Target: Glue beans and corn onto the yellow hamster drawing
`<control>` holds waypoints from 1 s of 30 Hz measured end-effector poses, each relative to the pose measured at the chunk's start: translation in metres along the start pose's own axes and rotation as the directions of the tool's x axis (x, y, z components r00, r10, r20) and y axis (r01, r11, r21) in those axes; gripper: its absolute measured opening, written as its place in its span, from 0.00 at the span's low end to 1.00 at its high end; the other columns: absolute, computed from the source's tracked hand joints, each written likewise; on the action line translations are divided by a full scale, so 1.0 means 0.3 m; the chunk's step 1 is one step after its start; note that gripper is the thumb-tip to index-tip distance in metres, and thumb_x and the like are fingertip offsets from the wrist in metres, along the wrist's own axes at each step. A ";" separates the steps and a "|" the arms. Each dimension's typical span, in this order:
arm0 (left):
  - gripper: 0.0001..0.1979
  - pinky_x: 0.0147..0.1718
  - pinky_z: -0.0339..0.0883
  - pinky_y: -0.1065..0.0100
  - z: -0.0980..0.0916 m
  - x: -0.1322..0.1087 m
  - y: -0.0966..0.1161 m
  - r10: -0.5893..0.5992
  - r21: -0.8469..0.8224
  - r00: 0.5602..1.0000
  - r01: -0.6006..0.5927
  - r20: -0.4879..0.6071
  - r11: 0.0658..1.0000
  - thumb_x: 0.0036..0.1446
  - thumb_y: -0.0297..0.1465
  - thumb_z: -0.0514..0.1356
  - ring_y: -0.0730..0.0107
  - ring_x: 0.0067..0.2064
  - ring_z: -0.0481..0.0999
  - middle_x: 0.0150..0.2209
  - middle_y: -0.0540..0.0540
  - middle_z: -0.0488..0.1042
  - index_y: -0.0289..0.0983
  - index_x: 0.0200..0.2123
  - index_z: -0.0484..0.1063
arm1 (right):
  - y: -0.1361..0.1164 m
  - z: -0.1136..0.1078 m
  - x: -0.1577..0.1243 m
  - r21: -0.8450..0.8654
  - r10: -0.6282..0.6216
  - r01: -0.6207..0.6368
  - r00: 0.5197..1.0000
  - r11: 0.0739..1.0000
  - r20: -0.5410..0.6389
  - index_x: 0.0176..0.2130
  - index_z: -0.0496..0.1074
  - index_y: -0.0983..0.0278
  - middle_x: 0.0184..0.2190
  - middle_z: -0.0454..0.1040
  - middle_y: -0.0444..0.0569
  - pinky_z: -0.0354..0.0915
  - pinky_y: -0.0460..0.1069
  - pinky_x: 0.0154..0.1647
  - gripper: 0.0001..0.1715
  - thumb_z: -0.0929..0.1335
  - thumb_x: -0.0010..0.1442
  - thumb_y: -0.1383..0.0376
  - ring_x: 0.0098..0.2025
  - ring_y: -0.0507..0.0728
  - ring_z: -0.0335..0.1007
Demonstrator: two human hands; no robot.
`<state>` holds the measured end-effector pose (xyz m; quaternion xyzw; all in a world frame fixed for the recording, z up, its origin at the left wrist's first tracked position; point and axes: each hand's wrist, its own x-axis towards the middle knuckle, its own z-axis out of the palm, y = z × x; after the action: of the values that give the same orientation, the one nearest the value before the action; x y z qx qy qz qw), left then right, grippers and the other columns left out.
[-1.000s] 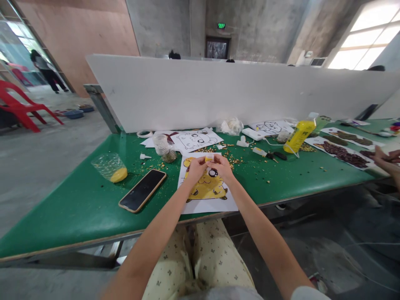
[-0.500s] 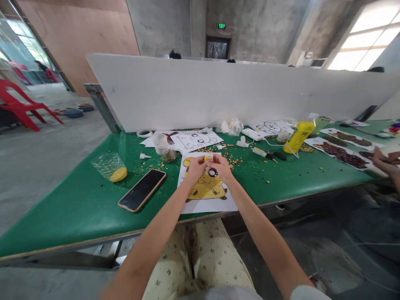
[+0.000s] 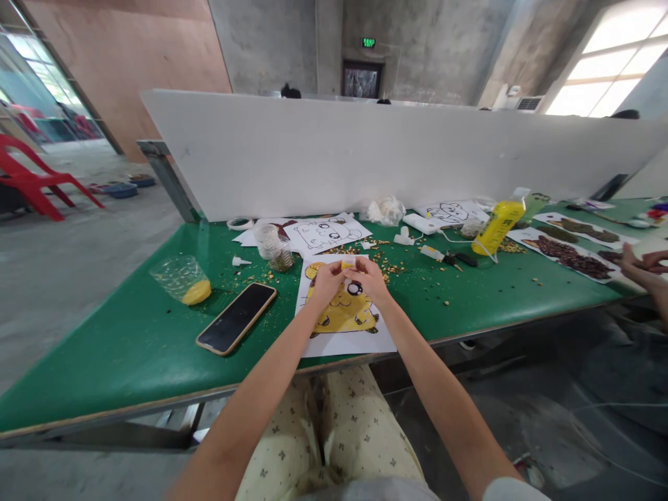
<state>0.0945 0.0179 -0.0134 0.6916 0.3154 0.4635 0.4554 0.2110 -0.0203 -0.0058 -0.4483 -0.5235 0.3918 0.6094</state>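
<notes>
My left hand [image 3: 328, 280] and my right hand [image 3: 370, 276] meet over the upper part of a picture [image 3: 344, 313] on white paper. It shows a yellow cartoon animal with a large black-and-white eye and dark outlines. Between my closed fingertips is a small white bottle with a yellow band [image 3: 347, 264]; its lower end is mostly hidden by my fingers. Loose yellow and brown grains [image 3: 391, 266] lie on the green table [image 3: 271, 327] just beyond and right of the sheet.
Left of the sheet are a phone [image 3: 237, 319], a clear jar with yellow contents [image 3: 184, 280], a white nozzle [image 3: 240, 261] and a tipped clear bottle [image 3: 275, 247]. To the right stands a yellow bottle [image 3: 498, 228]. Another person's hand [image 3: 639, 268] is at far right, near seed-covered pictures [image 3: 566, 254].
Both hands stay on the small bottle in almost the same place. The whole view has shifted very slightly.
</notes>
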 end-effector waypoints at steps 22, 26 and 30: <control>0.12 0.30 0.60 0.70 -0.020 0.005 0.012 0.075 0.215 0.997 -0.069 -0.023 0.974 0.48 0.34 0.56 0.68 0.28 0.67 0.27 0.49 0.73 0.35 0.33 0.73 | 0.013 0.012 0.023 0.052 -0.022 0.020 0.999 0.998 0.029 0.35 0.68 0.61 0.31 0.72 0.44 0.66 0.48 0.35 0.19 0.71 0.42 0.57 0.33 0.53 0.68; 0.12 0.29 0.60 0.70 -0.023 0.010 0.013 0.078 0.197 0.996 -0.071 -0.030 0.978 0.48 0.33 0.57 0.67 0.28 0.67 0.28 0.48 0.74 0.36 0.36 0.74 | 0.008 0.016 0.025 0.012 -0.041 0.041 0.999 0.999 0.015 0.35 0.68 0.61 0.32 0.72 0.44 0.66 0.48 0.33 0.19 0.71 0.42 0.56 0.33 0.53 0.68; 0.15 0.30 0.62 0.69 -0.017 0.004 0.013 0.051 0.140 0.999 -0.049 -0.015 0.989 0.47 0.33 0.60 0.66 0.28 0.70 0.29 0.46 0.75 0.36 0.40 0.73 | 0.004 0.009 0.022 -0.071 -0.093 0.089 0.994 0.993 -0.050 0.35 0.68 0.61 0.31 0.71 0.44 0.65 0.48 0.36 0.16 0.68 0.47 0.55 0.34 0.53 0.67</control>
<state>0.0902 0.0190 -0.0086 0.7252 0.3339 0.4578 0.3912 0.2092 -0.0133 -0.0049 -0.4550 -0.5402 0.3331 0.6247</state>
